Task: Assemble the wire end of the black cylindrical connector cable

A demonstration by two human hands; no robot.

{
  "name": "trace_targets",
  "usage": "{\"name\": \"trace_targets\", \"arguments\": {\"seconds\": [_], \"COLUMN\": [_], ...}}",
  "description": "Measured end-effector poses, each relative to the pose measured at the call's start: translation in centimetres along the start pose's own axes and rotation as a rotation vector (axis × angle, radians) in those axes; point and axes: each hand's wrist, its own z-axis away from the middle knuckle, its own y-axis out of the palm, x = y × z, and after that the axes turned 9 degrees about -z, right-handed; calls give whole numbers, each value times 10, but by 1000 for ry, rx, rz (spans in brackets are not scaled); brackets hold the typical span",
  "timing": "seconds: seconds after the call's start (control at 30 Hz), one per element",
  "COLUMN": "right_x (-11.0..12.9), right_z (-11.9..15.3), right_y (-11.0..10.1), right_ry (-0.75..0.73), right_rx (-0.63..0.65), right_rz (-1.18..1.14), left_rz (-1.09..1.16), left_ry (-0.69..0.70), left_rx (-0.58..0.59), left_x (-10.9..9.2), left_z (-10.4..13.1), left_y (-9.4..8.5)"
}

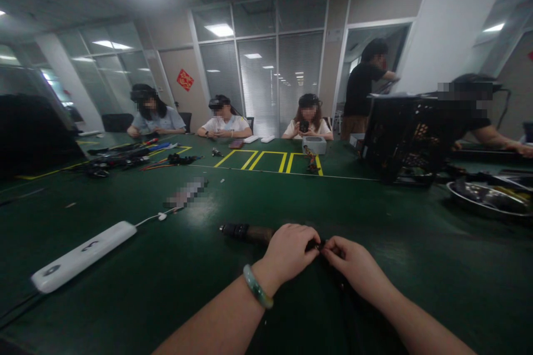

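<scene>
left hand (291, 250) | right hand (353, 264) — close | 1 dark cylinder (245, 232) | 1 bangle (257, 287)

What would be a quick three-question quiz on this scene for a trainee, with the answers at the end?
1. Short answer: on which of the worker's wrists is the bracelet?

2. Multiple choice: which of these is nearest to the left hand?
A. The round metal tray
B. The dark cylindrical object
C. The long white case

3. True or false: the tape marking outlines on the green table is yellow.

Key: 1. The left wrist. 2. B. 3. True.
</scene>
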Motion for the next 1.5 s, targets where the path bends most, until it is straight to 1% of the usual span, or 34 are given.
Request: {"name": "trace_targets", "arguments": {"seconds": [0.1,0.3,0.5,0.7,0.8,1.03,1.33,1.5], "right_x": [0,-3,0,0,1,-1,-1,1], "right_z": [0,0,2,2,2,1,2,3], "right_y": [0,0,-1,-1,0,2,0,-1], "right_ry": [18,-20,-8,-33,-14,-49,-25,-16], "right_rx": [8,-1,-2,-12,-4,-23,-14,-9], "right_rz": [0,-21,-48,-28,-31,-37,-33,-24], "left_rz": [-15,-11,-47,-15,-4,14,10,27], "left_ry": [-32,31,-14,11,18,32,6,17], "left_rx": [22,36,64,37,26,37,29,14], "left_x": [0,-2,-3,-2,-1,1,-2,-1], "left_z": [-1,-2,0,1,0,-1,1,1], "left_y": [-1,-4,-6,-4,-3,-3,-5,-5]}}
